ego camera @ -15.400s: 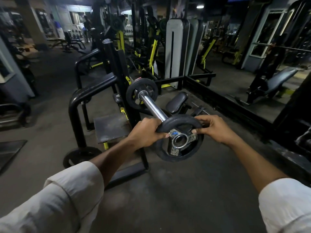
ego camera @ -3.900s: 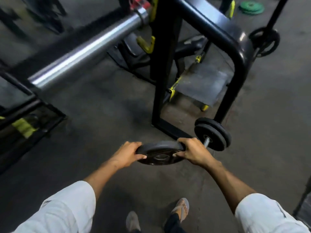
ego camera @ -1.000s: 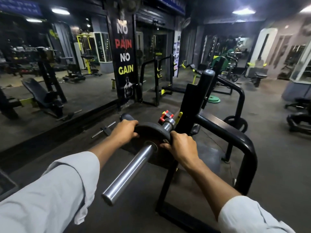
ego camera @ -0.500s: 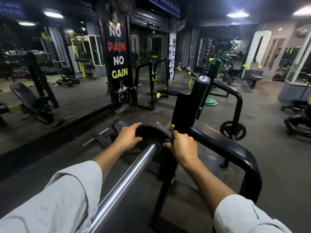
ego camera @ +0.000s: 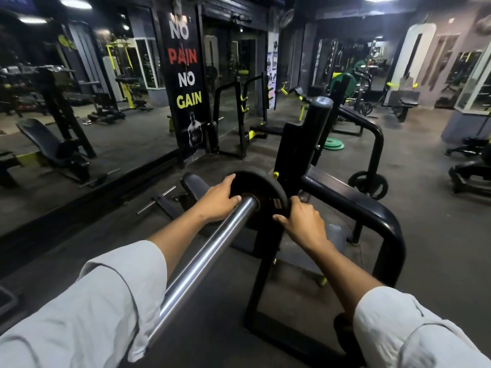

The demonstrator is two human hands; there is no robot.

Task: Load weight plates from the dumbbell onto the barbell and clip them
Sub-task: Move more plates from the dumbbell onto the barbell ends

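Observation:
A black weight plate [ego camera: 255, 181] sits threaded on the steel barbell sleeve [ego camera: 210, 253], far along it, close to the black rack upright [ego camera: 295, 152]. My left hand [ego camera: 218, 200] grips the plate's left rim. My right hand [ego camera: 300, 221] grips its lower right rim. The bar runs from the plate back toward me between my arms. The collar and clip behind the plate are hidden. The dumbbell is out of view.
A curved black rack frame [ego camera: 372, 216] stands right of the plate. A bench pad [ego camera: 194, 184] lies behind my left hand. A black plate [ego camera: 369, 184] hangs on a far post; green plates [ego camera: 333, 143] lie on the floor. A mirror wall runs along the left.
The plate has slid farther along the sleeve toward the rack, with both hands still on its rim. The red clip seen a second ago is now hidden behind it.

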